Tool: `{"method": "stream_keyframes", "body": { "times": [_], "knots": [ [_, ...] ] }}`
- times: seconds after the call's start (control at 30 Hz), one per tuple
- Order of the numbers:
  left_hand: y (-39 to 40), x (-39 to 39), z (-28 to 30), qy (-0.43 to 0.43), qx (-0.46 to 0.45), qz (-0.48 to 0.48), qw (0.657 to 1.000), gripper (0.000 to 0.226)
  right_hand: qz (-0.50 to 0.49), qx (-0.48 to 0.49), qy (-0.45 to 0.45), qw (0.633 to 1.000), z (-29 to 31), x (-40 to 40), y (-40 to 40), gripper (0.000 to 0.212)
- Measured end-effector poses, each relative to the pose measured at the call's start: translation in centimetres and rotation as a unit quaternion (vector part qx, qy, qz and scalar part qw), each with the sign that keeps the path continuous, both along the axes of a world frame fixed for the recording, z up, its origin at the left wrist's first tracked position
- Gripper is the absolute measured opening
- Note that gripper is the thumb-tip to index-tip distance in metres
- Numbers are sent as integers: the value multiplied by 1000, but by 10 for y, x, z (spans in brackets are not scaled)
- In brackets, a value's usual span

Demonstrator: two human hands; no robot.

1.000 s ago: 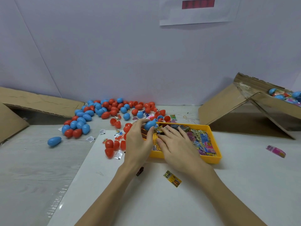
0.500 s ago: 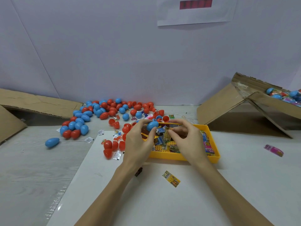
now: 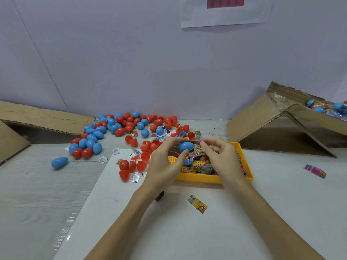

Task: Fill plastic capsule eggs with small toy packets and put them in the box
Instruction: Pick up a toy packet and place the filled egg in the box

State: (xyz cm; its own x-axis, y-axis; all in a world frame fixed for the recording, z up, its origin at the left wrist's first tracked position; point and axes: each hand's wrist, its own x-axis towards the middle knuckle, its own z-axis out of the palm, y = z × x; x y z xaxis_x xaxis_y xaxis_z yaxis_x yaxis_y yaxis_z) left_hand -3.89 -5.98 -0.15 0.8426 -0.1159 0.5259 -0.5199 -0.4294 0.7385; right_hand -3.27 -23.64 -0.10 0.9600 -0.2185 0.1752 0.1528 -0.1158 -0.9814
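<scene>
Holding a blue capsule egg between thumb and fingertips of the left hand, just above the far left part of the yellow tray. Pinching a small toy packet with the curled fingers of the right hand, the packet touching the egg's right side. Both hands hovering over the tray, with more printed packets lying loose inside it under and between the hands; too jumbled to count.

Lying near the wrists, on the white sheet: one yellow packet between the two forearms, and one small dark object half hidden under the left wrist.

Lying just left of the left hand: about six red egg halves with three white packets scattered among them. Lying farther left, alone on the grey table: one blue egg.

Spreading beyond the left hand toward the wall: a big heap of red and blue eggs, several dozen, too crowded for an exact count.

Sitting well right of the right hand: one pink packet on the sheet, and past it one tilted cardboard box holding at least three blue eggs among coloured packets. Lying far left of the left hand: one flattened cardboard box.
</scene>
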Motion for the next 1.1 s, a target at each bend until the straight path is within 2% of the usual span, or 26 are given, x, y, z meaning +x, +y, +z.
{"method": "stream_keyframes", "body": {
  "times": [0.23,0.57,0.73,1.1],
  "knots": [
    [-2,-4,4,14,-4,-40,999,33,7,6,7,1000,0,0,-1,20],
    [-3,-5,3,5,1,-36,999,33,-18,-11,-12,1000,-4,1,-1,10],
    [-1,-4,5,4,-10,-29,1000,32,-5,18,-7,1000,-3,2,-3,6],
    [-2,-5,3,3,0,-38,999,32,5,-32,-13,999,-4,2,-2,4]
  ]
}}
